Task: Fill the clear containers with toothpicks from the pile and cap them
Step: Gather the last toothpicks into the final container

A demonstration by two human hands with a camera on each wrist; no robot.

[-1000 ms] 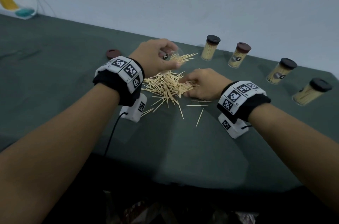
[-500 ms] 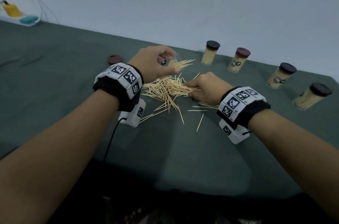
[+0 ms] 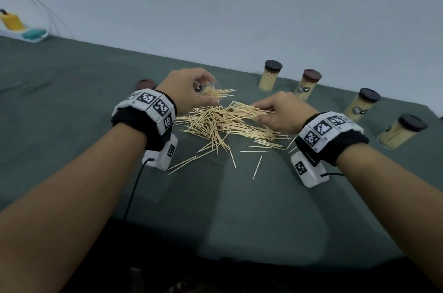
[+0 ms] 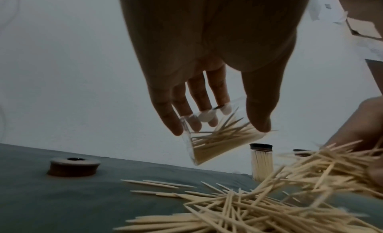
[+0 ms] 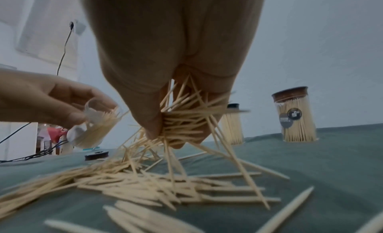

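Note:
A pile of toothpicks is spread over the grey-green cloth. My left hand holds a clear container tilted above the pile's far side, partly filled with toothpicks, its mouth facing right. My right hand pinches a bundle of toothpicks just above the pile; some hang loose from it. A brown cap lies on the cloth left of the left hand.
Several capped, filled containers stand along the back right. A white wall rises just behind them. A yellow object in a tray sits far left. Cables hang from both wrist cameras.
My right hand has closed on a bundle and lifted it off the pile, toward the container's mouth. The left hand keeps the tilted container in about the same place.

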